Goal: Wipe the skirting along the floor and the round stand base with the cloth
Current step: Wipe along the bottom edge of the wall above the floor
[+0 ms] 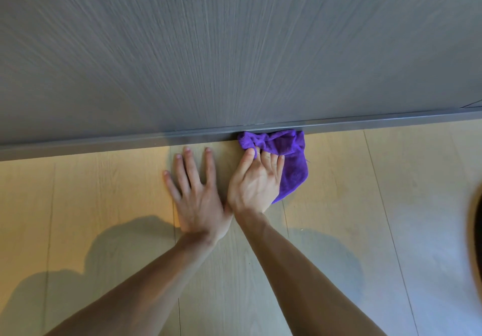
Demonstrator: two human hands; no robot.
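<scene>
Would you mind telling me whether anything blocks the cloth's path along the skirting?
Nothing visible does. The purple cloth already presses against the skirting; the left hand lies flat on the floor, clear of it.

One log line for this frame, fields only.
phase: wiping skirting | right hand: pressing cloth to skirting | left hand: flat on floor, empty | stand base: not identifiable
</scene>
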